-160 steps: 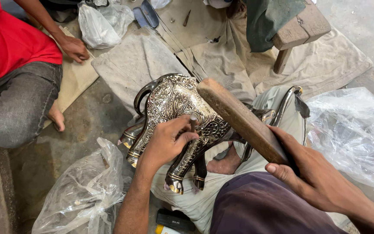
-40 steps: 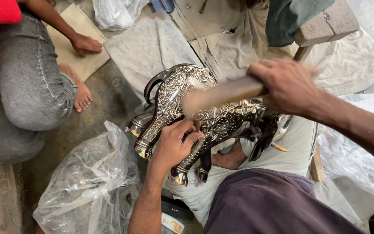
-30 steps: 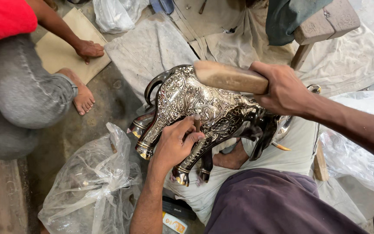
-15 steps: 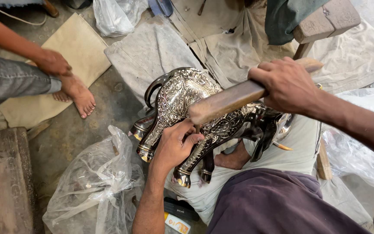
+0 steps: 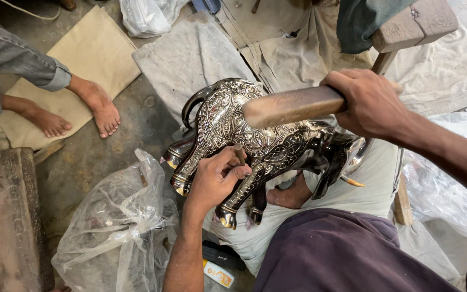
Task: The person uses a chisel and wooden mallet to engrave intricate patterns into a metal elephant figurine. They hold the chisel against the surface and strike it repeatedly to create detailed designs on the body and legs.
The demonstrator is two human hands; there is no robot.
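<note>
- Head view: the left hand (image 5: 214,181) pinches a small chisel (image 5: 239,153) between closed fingers, its tip set against the flank of the metal animal figure (image 5: 255,140), seemingly so that a blow lands on one spot of the engraved pattern.
- The right hand (image 5: 371,103) is wrapped tight around a wooden mallet (image 5: 293,105), which hangs just above the figure's back and the chisel.
- The figure lies across the person's lap, on a pale cloth (image 5: 374,178) over the knees, probably to cushion and steady it; its legs point down toward the floor.
- Room is tight: a clear plastic bag (image 5: 117,221) lies near the left forearm, another person's bare feet (image 5: 95,108) rest well apart to the left, and a wooden stool (image 5: 414,24) stands beyond the mallet.
</note>
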